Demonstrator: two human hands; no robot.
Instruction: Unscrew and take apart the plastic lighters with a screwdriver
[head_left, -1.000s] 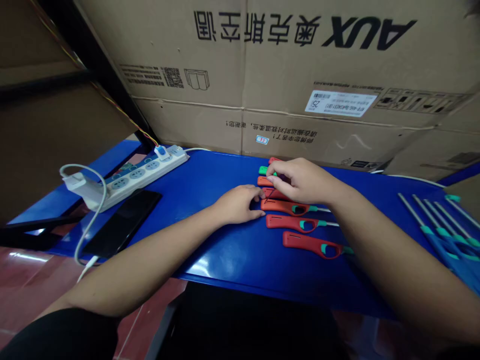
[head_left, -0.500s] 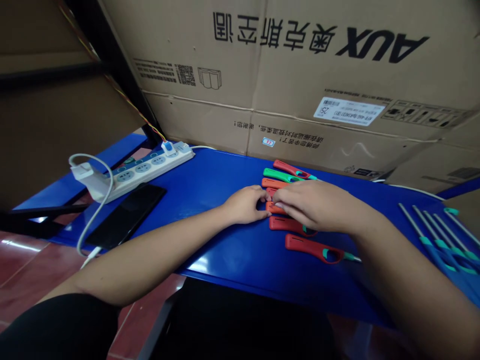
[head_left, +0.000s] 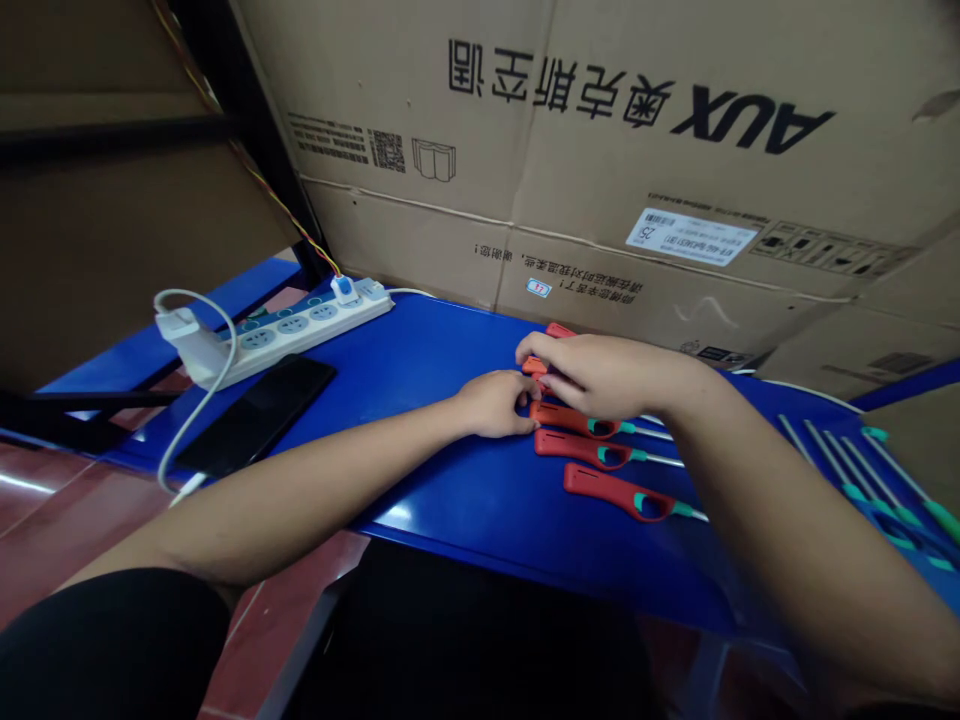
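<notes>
Red and orange lighters (head_left: pixel 570 443), six visible, left hand (head_left: pixel 493 403) half-curled, right hand (head_left: pixel 611 373) curled, either's grip unclear

Since half a second ago, the right hand (head_left: pixel 600 375) has shifted up the frame, right of centre, now hiding the green lighter and baring the lower orange lighter's (head_left: pixel 562 416) trigger; its grip is hard to make out. A green handle (head_left: pixel 943 520) has entered at the right edge.

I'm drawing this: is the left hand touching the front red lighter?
Apart. The head view shows blue table between the left hand and front red lighter.
</notes>
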